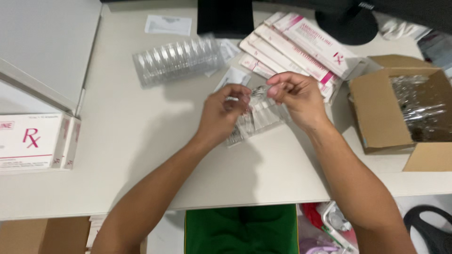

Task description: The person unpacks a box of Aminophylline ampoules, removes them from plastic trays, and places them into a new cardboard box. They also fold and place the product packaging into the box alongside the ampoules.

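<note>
Item: small clear vial (259, 90), glassy and pale, blurred in the head view; its cap and contents cannot be told. Location: above the middle of the white table (141, 141), pinched between your two hands, just over a clear plastic blister tray (256, 120).

Your left hand (223, 113): fingers curled in, thumb and fingertips closed narrowly about the near end of the vial, wrist low over the tray.

Your right hand (296, 96): thumb and forefinger nipped on the far end of the vial, other fingers folded, back of the hand towards the camera.

Blister tray beneath: transparent, ribbed into narrow pockets, lying flat and slightly askew, partly hidden by both hands. What fills its pockets cannot be made out.

Nearby stock:
- second clear ribbed tray (176, 61), farther back and to the left, well apart from your hands;
- fan of flat white-and-pink cartons (296, 44), overlapping, just beyond your right hand;
- folded white leaflet (233, 75) touching the near tray's far edge;
- open brown cardboard box (381, 113) at the right, crinkled clear plastic inside;
- white-and-pink carton (35, 141) at the left edge.
</note>
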